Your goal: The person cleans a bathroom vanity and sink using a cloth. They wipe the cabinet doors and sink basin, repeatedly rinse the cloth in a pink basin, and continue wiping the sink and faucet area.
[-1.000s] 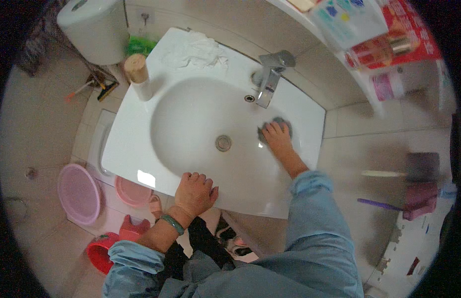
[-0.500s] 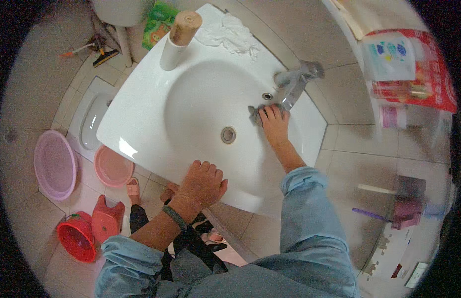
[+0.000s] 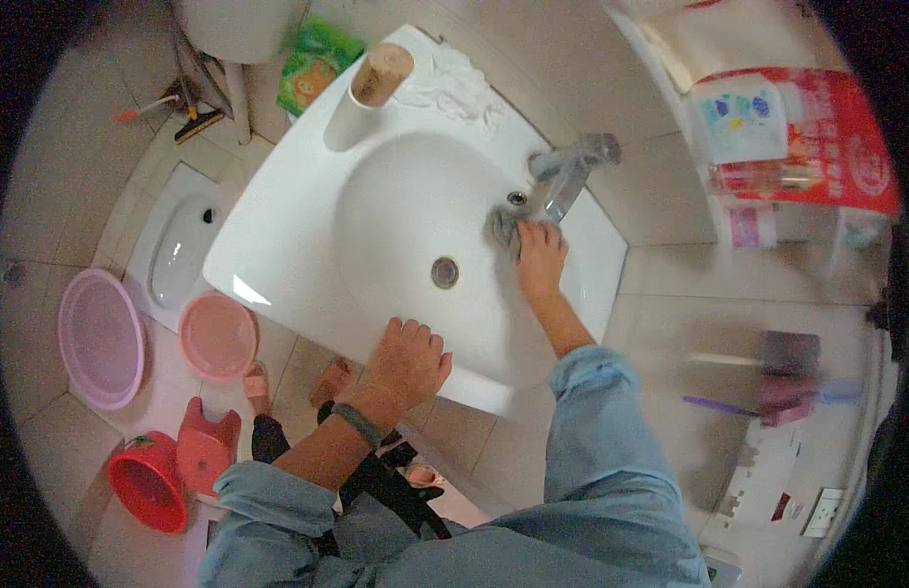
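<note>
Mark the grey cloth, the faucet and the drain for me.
Grey cloth [image 3: 500, 226]: head view, on its uncovered left part.
Faucet [image 3: 570, 185]: head view, midway along the spout.
Drain [image 3: 444, 272]: head view, centre of the round fitting.

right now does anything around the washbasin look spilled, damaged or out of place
Only the crumpled white cloth or tissue looks untidy: it lies heaped on the back rim of the washbasin, left of the faucet, not folded. I see no spill or damage.

Grey cloth [image 3: 500, 227], white sink [image 3: 391, 211]
</note>
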A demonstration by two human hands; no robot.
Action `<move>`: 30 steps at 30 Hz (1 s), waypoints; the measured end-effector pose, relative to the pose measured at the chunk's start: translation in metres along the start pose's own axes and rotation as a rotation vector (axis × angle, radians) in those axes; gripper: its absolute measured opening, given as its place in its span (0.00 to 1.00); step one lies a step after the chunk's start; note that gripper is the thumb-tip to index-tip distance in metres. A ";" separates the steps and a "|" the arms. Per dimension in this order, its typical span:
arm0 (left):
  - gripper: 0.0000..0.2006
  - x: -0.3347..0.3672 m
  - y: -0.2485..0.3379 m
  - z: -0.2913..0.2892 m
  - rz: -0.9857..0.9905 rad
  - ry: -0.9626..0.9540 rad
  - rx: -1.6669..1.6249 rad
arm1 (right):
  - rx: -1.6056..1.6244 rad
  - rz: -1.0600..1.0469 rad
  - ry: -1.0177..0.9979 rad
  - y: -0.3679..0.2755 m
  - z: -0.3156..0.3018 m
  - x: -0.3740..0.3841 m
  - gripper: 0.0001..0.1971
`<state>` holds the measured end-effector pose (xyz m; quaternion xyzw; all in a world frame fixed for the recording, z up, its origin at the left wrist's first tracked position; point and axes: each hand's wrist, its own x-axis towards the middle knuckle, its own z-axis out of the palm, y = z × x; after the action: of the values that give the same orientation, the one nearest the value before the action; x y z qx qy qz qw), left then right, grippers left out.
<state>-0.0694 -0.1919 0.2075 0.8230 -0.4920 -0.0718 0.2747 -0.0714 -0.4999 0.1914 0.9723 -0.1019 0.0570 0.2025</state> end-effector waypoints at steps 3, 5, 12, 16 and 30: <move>0.13 0.000 0.001 -0.006 -0.006 -0.015 -0.034 | -0.135 -0.062 0.062 0.003 0.032 -0.010 0.22; 0.12 0.000 0.001 -0.004 -0.009 0.007 -0.053 | -0.118 -0.025 -0.082 -0.001 0.041 -0.034 0.22; 0.12 0.000 -0.004 0.002 0.001 0.060 -0.071 | 0.165 0.236 -0.569 -0.005 0.006 -0.041 0.21; 0.12 0.001 -0.003 0.000 0.001 0.050 -0.044 | 0.284 0.639 -0.206 -0.029 0.018 0.002 0.25; 0.12 -0.001 -0.004 -0.001 -0.013 0.066 -0.017 | 0.194 0.123 -0.010 -0.051 0.054 -0.025 0.09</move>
<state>-0.0667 -0.1888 0.2060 0.8257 -0.4768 -0.0504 0.2971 -0.0811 -0.4717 0.1194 0.9795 -0.1563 0.0740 0.1030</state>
